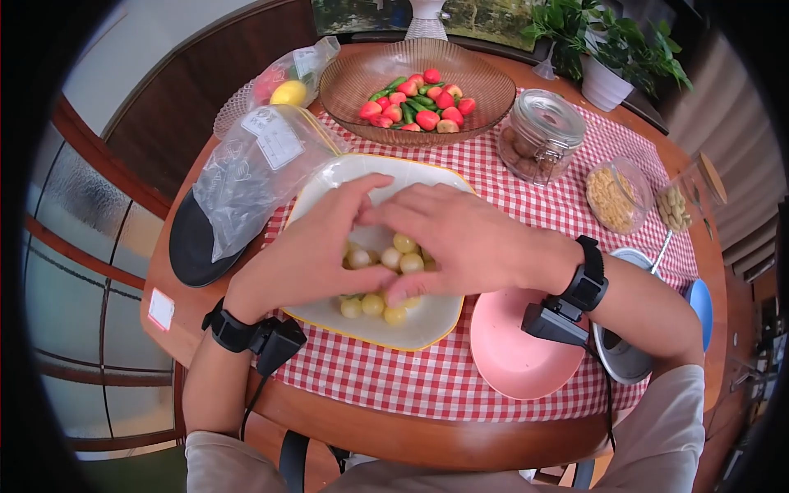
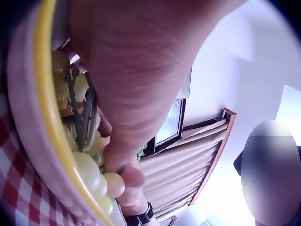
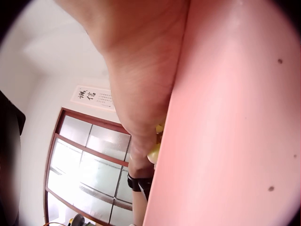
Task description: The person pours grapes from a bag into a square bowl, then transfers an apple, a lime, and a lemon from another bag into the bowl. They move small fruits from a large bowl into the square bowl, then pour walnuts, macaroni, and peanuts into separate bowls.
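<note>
Pale yellow-green round grapes [image 1: 372, 305] lie in a yellow-rimmed white rectangular dish [image 1: 431, 322], partly beneath the left hand [image 1: 304, 242] and right hand [image 1: 464, 234]; whether either grip grasps any cannot be told. A red-and-white checked cloth [image 1: 329, 361] covers part of the brown wooden bench [image 1: 411, 440]; farther off stands a white-potted green plant [image 1: 606, 82]. The grapes look glossy, slightly translucent. Only the left wrist view clearly shows branching green stems [image 2: 88, 120].
</note>
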Motion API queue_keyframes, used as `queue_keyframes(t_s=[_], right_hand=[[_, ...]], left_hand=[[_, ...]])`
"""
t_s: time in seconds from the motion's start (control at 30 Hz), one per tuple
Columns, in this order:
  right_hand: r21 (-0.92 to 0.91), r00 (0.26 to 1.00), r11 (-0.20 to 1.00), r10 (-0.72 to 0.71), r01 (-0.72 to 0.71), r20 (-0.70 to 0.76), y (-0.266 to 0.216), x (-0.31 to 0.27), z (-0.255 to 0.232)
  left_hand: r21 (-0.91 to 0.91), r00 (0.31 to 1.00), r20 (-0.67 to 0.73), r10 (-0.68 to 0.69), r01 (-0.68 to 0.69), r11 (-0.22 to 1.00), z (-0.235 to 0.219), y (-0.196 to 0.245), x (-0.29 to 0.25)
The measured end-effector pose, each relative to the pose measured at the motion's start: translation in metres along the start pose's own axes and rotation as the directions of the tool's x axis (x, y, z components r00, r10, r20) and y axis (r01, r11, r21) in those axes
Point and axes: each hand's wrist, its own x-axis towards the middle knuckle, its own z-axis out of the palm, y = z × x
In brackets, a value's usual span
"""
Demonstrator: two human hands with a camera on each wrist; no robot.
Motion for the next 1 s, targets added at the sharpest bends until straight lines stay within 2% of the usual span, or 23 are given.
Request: queue_keyframes(t_s=[0.07, 0.1, 0.17, 0.3, 0.37, 0.4, 0.47, 0.5, 0.57, 0.6, 0.63, 0.67, 0.7, 0.73, 0.77, 0.8, 0.83, 0.87, 0.9, 0.93, 1.0], right_hand=[[0.014, 0.989, 0.998, -0.070, 0.069, 0.133, -0.006, 0.001, -0.008], [0.013, 0.989, 0.998, -0.070, 0.069, 0.134, -0.007, 0.002, -0.010], [0.080, 0.970, 0.997, -0.005, -0.015, 0.243, -0.009, 0.005, -0.014], [0.140, 0.963, 0.989, 0.017, -0.056, 0.270, -0.008, 0.004, -0.015], [0.121, 0.999, 0.992, -0.038, 0.033, 0.037, -0.006, 0.002, -0.011], [0.121, 0.998, 0.992, -0.042, 0.037, 0.039, -0.006, 0.002, -0.010], [0.000, 0.977, 0.995, -0.098, 0.100, -0.189, -0.007, 0.003, -0.010], [0.001, 0.977, 0.995, -0.099, 0.101, -0.188, -0.006, 0.003, -0.010], [0.023, 0.921, 0.980, -0.180, 0.200, -0.345, -0.003, 0.003, -0.012], [0.024, 0.921, 0.980, -0.179, 0.199, -0.345, -0.004, 0.004, -0.014], [-0.004, 0.911, 0.964, -0.252, 0.265, -0.326, -0.007, 0.005, -0.017], [-0.030, 0.896, 0.944, -0.322, 0.329, -0.306, -0.010, 0.007, -0.020], [-0.030, 0.896, 0.944, -0.321, 0.328, -0.307, -0.012, 0.008, -0.021], [-0.074, 0.920, 0.952, -0.307, 0.298, -0.243, -0.015, 0.009, -0.022], [-0.119, 0.940, 0.955, -0.289, 0.271, -0.179, -0.017, 0.009, -0.022], [-0.120, 0.940, 0.955, -0.290, 0.271, -0.179, -0.015, 0.006, -0.016], [-0.059, 0.983, 0.985, -0.167, 0.163, -0.072, -0.012, 0.003, -0.009], [-0.012, 0.998, 0.999, -0.046, 0.047, 0.042, -0.010, 0.001, -0.004], [-0.013, 0.998, 0.999, -0.048, 0.049, 0.042, -0.007, 0.000, -0.004], [-0.034, 0.994, 0.998, -0.055, 0.058, 0.096, -0.007, 0.002, -0.005], [-0.052, 0.987, 0.996, -0.060, 0.068, 0.149, -0.009, 0.003, -0.008]], left_hand=[[-0.031, 0.999, 0.040, 0.002, -0.001, 1.000, 0.005, 0.003, -0.001], [-0.031, 0.999, 0.039, 0.003, -0.001, 1.000, 0.004, 0.007, 0.000], [-0.071, 0.972, 0.169, -0.164, 0.178, 0.981, -0.001, 0.018, 0.001], [-0.179, 0.994, 0.079, -0.071, 0.085, 0.980, 0.008, 0.018, 0.002], [-0.102, 0.997, -0.076, 0.019, -0.027, 0.994, 0.009, 0.017, 0.003], [-0.102, 0.997, -0.080, 0.017, -0.026, 0.994, 0.010, 0.013, 0.004], [-0.059, 0.936, -0.313, 0.160, -0.187, 0.980, 0.010, 0.002, 0.008], [-0.060, 0.936, -0.314, 0.158, -0.186, 0.981, 0.008, 0.001, 0.009], [-0.164, 0.806, -0.495, 0.324, -0.453, 0.876, 0.001, 0.000, 0.009], [-0.280, 0.815, -0.514, 0.268, -0.455, 0.845, -0.002, 0.001, 0.006], [-0.281, 0.815, -0.514, 0.268, -0.455, 0.845, -0.005, 0.002, 0.004], [-0.290, 0.830, -0.521, 0.201, -0.393, 0.872, -0.008, 0.002, 0.003], [-0.299, 0.839, -0.527, 0.133, -0.330, 0.895, -0.012, 0.002, 0.001], [-0.300, 0.839, -0.527, 0.134, -0.330, 0.895, -0.018, 0.000, -0.001], [-0.246, 0.942, -0.332, 0.044, -0.132, 0.960, -0.026, -0.003, -0.004], [-0.148, 0.988, -0.134, -0.078, 0.057, 0.987, -0.030, -0.003, -0.005], [-0.147, 0.988, -0.135, -0.077, 0.056, 0.987, -0.031, 0.004, -0.005], [0.011, 0.981, -0.027, -0.194, 0.194, 0.981, -0.031, 0.015, -0.004], [0.181, 0.945, 0.060, -0.323, 0.308, 0.934, -0.030, 0.021, -0.005], [0.182, 0.945, 0.059, -0.323, 0.308, 0.934, -0.029, 0.021, -0.005], [-0.159, 0.958, 0.059, -0.280, 0.286, 0.945, -0.026, 0.020, -0.006]])
